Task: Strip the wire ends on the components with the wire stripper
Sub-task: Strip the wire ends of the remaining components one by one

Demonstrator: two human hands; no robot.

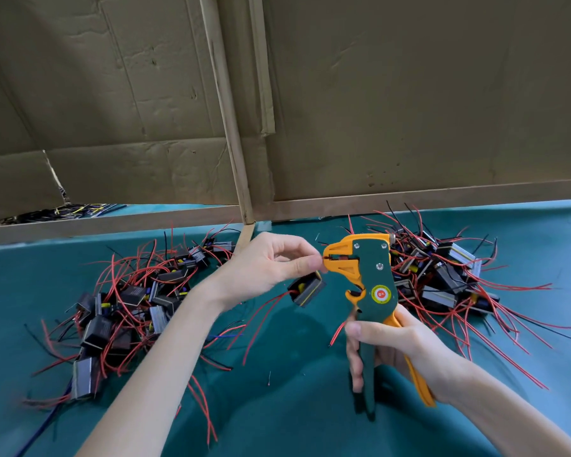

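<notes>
The left hand (274,263) pinches a component's (307,289) wire (323,257) into the stripper (373,275) at 3 o'clock; the right hand (396,344) grips it, ready to squeeze.

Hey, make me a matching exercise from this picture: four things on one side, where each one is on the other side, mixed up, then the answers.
Things
1. green and orange plastic wire stripper
2. small black box-shaped component with red wires
3. brown cardboard wall
4. teal cloth table cover

Places
A. upright at the back
B. just below the left hand, which pinches its wire
C. spread flat beneath everything
D. handles gripped by the right hand

Pairs: 1-D, 2-B, 3-A, 4-C
</notes>
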